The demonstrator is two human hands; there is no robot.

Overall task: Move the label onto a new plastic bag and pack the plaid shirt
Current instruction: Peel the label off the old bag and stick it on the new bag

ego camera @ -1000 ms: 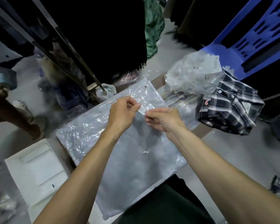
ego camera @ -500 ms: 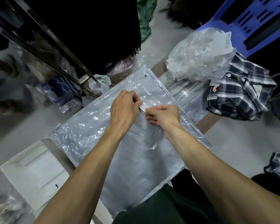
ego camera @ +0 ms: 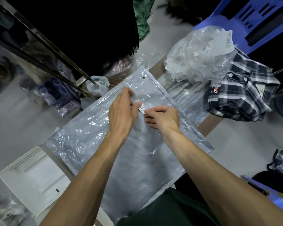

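Fingertips of the left hand [ego camera: 121,111] and right hand [ego camera: 163,117] pinch a small white barcode label [ego camera: 142,108] over the flat clear zip-top plastic bag [ego camera: 91,128]; the folded black-and-white plaid shirt [ego camera: 240,97] lies well right.

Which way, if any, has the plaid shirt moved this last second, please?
No: the plaid shirt still lies against the crumpled bags; only the view shifted.

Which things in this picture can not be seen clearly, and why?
- Label, head view: mostly covered by the left hand and right hand; print too small to read.
- Whether it already sticks to the plastic bag: hidden by the fingers.
- Plaid shirt: upper part hidden under the crumpled bags.
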